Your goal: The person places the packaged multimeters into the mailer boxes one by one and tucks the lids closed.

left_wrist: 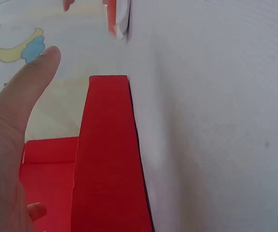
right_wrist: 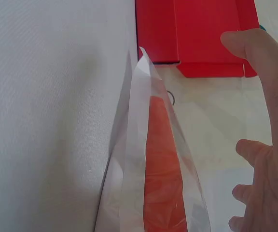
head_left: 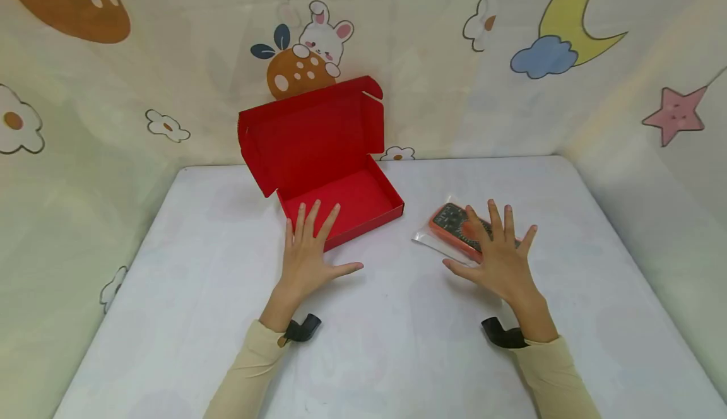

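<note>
A red cardboard box [head_left: 363, 195] stands on the table with its lid [head_left: 312, 135] raised at the back; its tray shows nothing inside. My left hand [head_left: 307, 261], fingers spread, is over the box's front left edge and holds nothing. In the left wrist view the thumb [left_wrist: 25, 92] is beside the red front wall [left_wrist: 105, 159]. To the right lies an orange and black multimeter [head_left: 454, 220] in a clear plastic bag [head_left: 428, 240]. Over its right part my right hand [head_left: 500, 264] is spread, holding nothing, and hides some of it. The right wrist view shows the bagged orange side [right_wrist: 163, 169] near the fingers.
The white table [head_left: 392, 337] ends at a pale cloth backdrop [head_left: 431, 110] printed with cartoon figures, which also rises at both sides. A black band [head_left: 303, 329] is on the left wrist and another black band [head_left: 502, 334] on the right.
</note>
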A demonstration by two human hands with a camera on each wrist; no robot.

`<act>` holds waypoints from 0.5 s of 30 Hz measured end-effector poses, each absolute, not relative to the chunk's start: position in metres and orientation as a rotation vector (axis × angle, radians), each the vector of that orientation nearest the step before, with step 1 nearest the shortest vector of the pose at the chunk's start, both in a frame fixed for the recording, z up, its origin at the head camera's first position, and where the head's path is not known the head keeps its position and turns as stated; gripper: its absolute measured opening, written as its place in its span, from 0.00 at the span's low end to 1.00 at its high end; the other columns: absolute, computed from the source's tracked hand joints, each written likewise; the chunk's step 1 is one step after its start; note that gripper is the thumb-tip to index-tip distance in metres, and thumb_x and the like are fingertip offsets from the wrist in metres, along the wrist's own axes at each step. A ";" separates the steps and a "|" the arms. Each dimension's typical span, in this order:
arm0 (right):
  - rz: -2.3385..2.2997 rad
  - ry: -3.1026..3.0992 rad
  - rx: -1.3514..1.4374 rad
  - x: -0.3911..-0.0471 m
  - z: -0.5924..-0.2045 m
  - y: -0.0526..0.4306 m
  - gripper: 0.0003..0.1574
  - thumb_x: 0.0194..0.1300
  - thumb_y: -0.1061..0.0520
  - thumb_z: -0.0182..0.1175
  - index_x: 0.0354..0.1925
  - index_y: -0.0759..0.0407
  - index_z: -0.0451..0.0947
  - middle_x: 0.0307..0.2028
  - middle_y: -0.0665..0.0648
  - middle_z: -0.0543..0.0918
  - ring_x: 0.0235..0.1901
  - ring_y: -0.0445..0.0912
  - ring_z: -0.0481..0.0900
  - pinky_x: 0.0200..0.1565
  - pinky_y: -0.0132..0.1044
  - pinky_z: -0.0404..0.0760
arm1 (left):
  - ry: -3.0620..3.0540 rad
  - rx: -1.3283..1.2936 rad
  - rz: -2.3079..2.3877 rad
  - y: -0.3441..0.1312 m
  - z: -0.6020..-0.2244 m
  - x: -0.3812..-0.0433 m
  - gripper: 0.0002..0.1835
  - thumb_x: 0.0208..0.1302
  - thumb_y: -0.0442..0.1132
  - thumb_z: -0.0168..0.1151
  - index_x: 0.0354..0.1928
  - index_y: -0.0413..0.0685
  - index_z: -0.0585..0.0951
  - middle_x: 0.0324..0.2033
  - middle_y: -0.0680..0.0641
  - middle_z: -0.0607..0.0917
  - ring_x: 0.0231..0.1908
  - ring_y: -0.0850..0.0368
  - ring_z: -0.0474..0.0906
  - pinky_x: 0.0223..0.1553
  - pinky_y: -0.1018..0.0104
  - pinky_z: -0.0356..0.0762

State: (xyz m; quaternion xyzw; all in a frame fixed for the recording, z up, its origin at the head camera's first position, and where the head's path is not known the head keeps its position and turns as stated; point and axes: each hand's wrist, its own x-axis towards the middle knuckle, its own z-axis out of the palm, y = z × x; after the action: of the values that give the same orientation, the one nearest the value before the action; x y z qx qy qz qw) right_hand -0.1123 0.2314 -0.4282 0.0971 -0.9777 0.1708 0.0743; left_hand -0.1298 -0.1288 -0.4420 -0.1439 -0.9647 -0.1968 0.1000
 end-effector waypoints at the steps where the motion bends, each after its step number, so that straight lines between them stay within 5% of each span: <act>1: 0.517 -2.930 0.289 -0.112 -0.427 0.232 0.66 0.51 0.26 0.63 0.78 0.40 0.41 0.77 0.63 0.37 0.74 0.64 0.28 0.59 0.79 0.24 | -2.849 -0.424 -0.589 -0.129 -0.442 -0.130 0.63 0.43 0.70 0.70 0.77 0.67 0.45 0.75 0.43 0.48 0.75 0.44 0.36 0.70 0.33 0.34; 15: 0.626 -2.883 0.287 -0.116 -0.432 0.242 0.66 0.50 0.32 0.69 0.77 0.46 0.47 0.75 0.66 0.46 0.73 0.68 0.38 0.64 0.76 0.35 | -2.774 -0.264 -0.771 -0.136 -0.456 -0.139 0.64 0.42 0.63 0.75 0.77 0.64 0.45 0.75 0.42 0.47 0.74 0.42 0.40 0.69 0.34 0.49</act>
State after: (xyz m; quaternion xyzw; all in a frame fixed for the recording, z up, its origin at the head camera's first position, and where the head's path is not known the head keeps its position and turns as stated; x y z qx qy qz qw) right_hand -0.1161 0.2420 -0.4321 0.0966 -0.9688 0.2105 0.0887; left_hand -0.1388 -0.1362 -0.4560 -0.0907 -0.9519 -0.2646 0.1250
